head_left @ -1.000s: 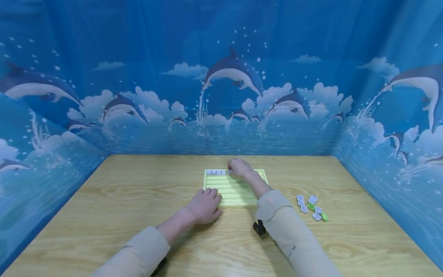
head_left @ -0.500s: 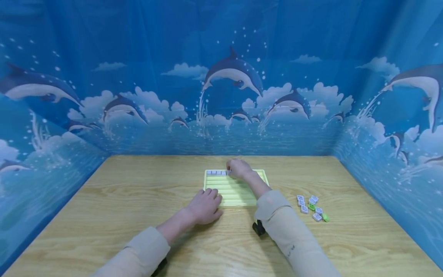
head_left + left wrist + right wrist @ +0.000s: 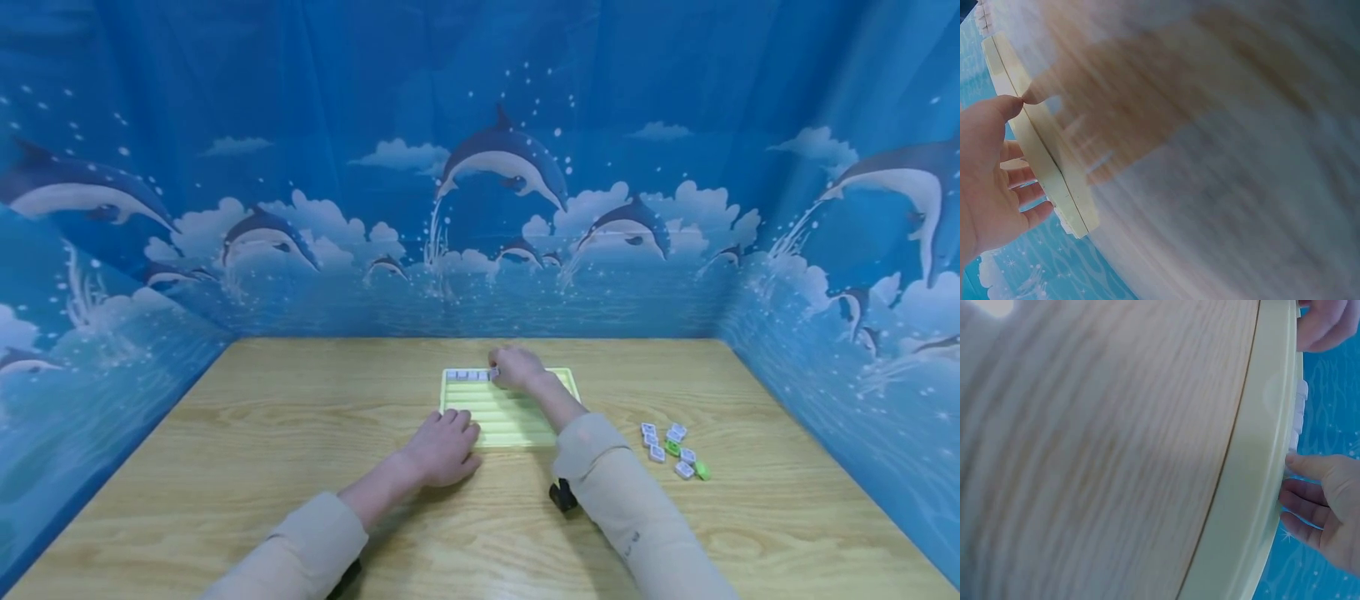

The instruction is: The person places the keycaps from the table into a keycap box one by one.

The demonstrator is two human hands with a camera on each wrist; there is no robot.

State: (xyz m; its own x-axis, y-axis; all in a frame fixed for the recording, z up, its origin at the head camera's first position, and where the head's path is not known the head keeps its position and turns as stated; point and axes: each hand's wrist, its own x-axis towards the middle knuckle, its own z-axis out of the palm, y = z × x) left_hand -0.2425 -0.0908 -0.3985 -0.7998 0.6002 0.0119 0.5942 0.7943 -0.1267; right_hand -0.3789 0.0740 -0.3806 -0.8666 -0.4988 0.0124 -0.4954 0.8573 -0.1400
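Observation:
A pale yellow-green ridged tray (image 3: 510, 417) lies on the table in front of me. My left hand (image 3: 442, 450) holds its near left corner; in the left wrist view the thumb meets the near wall, with the fingers past the rim. Several small white tiles (image 3: 467, 376) line the left part of the tray's farthest groove. My right hand (image 3: 517, 368) pinches another white tile (image 3: 494, 376) at the right end of that row, and the fingers partly cover it. In the right wrist view, the thumb tip is right beside the tile row (image 3: 1299, 415).
Right of the tray, a loose group of small tiles (image 3: 657, 452) with printed faces lies on the wooden table (image 3: 300, 417). Two green pieces (image 3: 672, 448) are among them. A blue dolphin-print curtain (image 3: 360, 300) encloses the back and sides.
My right hand has shifted slightly left, bringing its tile closer to the row's end. The left hand stays in place on the tray.

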